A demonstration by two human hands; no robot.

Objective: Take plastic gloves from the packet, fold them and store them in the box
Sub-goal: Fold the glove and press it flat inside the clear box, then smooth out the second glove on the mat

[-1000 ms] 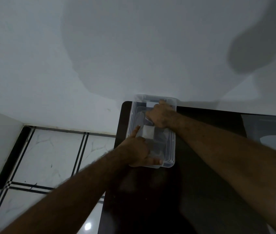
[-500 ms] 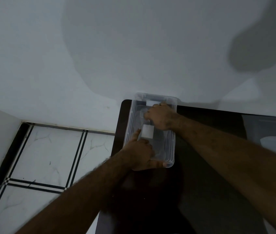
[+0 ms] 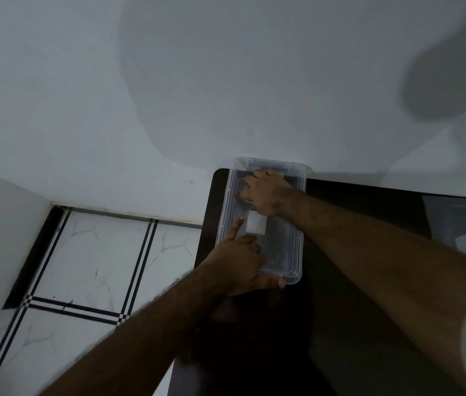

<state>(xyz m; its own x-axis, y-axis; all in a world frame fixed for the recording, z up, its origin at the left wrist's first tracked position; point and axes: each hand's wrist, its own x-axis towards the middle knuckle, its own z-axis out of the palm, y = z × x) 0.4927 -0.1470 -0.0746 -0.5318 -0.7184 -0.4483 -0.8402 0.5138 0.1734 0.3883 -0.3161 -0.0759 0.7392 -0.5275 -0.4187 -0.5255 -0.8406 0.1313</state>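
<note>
A clear plastic box [image 3: 298, 241] lies lengthwise on the dark table [image 3: 349, 315], its far end against the wall. My left hand [image 3: 240, 262] grips its near end, thumb under the near rim and index finger stretched along the top. My right hand [image 3: 267, 192] is curled palm-down over the far end, fingers at the far rim. A small white rectangle [image 3: 256, 226] shows between the two hands; I cannot tell whether it is a label or a folded glove. The box's contents are too dim to make out. No glove packet is in view.
The box sits at the table's left corner, with white floor tiles with black lines [image 3: 97, 252] below to the left. A plain white wall [image 3: 226, 81] stands behind. A pale grey shape [image 3: 463, 224] lies at the table's right edge.
</note>
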